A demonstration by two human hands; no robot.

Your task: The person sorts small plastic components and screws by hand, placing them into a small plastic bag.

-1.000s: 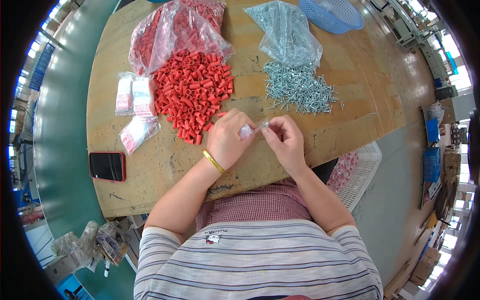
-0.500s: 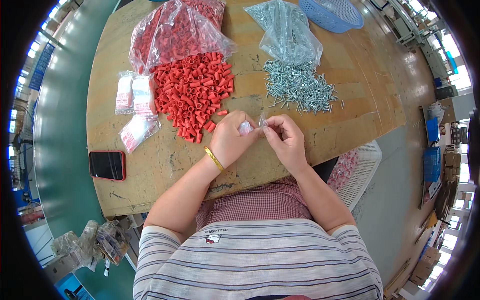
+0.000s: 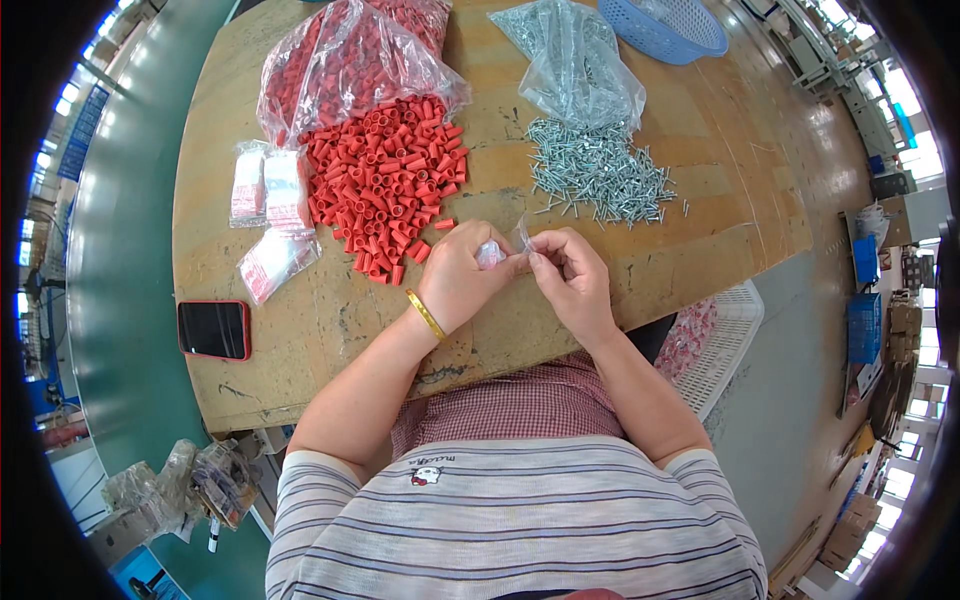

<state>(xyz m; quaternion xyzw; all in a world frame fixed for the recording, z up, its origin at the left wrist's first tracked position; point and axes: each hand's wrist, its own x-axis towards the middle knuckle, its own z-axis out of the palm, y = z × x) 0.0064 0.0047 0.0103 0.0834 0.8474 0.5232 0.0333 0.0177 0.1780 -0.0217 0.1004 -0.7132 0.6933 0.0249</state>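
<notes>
My left hand (image 3: 463, 277) and my right hand (image 3: 571, 274) meet over the wooden table (image 3: 700, 180), both pinching a small clear plastic bag (image 3: 505, 248) between the fingertips. A gold bangle sits on my left wrist. Just left of my left hand lies a heap of red plastic caps (image 3: 385, 185), spilling from a clear bag of red caps (image 3: 340, 55). Beyond my right hand spreads a pile of silver screws (image 3: 598, 177) below a clear bag of screws (image 3: 575, 60).
Small filled packets (image 3: 268, 205) lie left of the red heap. A red-cased phone (image 3: 213, 329) rests near the table's left front corner. A blue basket (image 3: 665, 25) stands at the back. A white crate (image 3: 715, 340) with packets sits low at my right.
Both hands stay together at the same spot; the fingers have shifted slightly on the small clear bag. Nothing else has moved.
</notes>
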